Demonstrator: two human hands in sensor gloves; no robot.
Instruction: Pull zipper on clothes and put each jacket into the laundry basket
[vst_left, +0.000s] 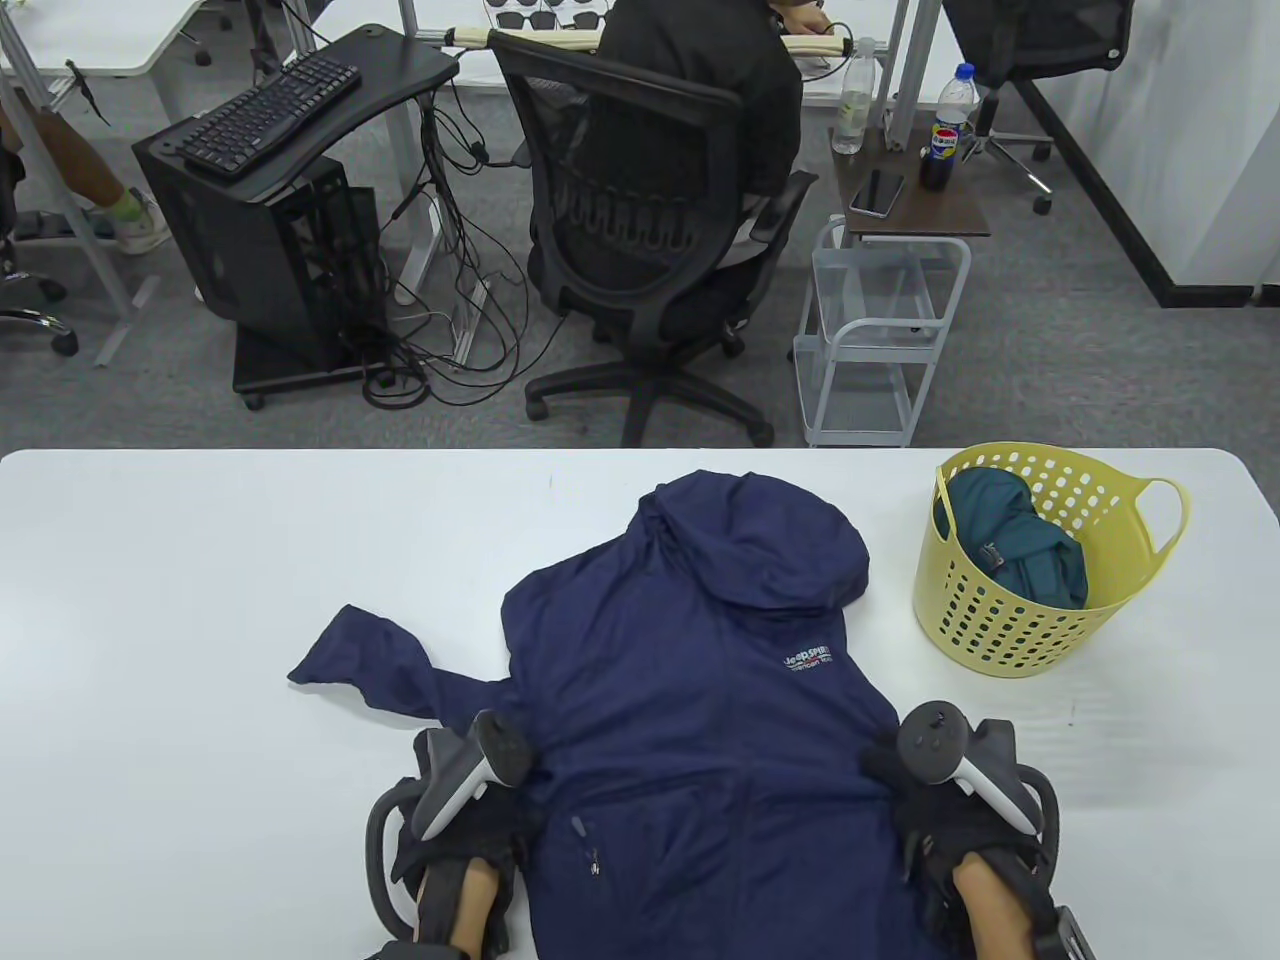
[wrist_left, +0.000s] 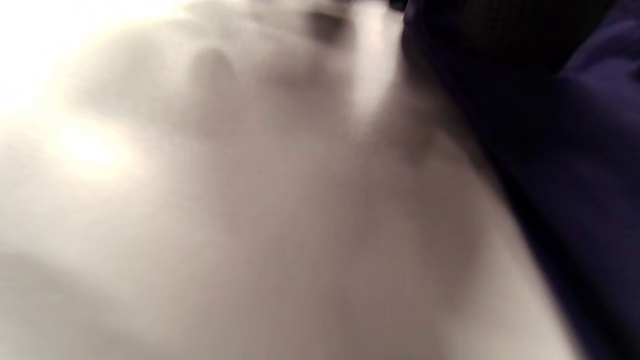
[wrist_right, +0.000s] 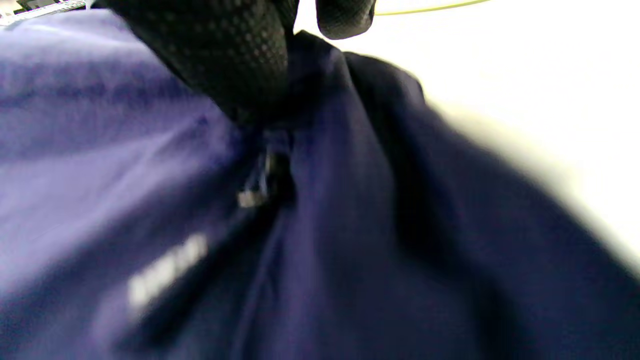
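Navy jacket (vst_left: 690, 720) between both hands

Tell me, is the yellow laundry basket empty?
No. The yellow laundry basket stands upright and holds a bundled teal jacket.

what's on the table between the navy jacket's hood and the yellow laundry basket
Nothing: in the table view, only bare white table separates the navy jacket hood from the yellow laundry basket, which already holds a teal jacket.

Grey carpet floor (vst_left: 1080, 340) behind the white table (vst_left: 200, 600), with a black office chair (vst_left: 640, 250) and computer stand (vst_left: 280, 200).
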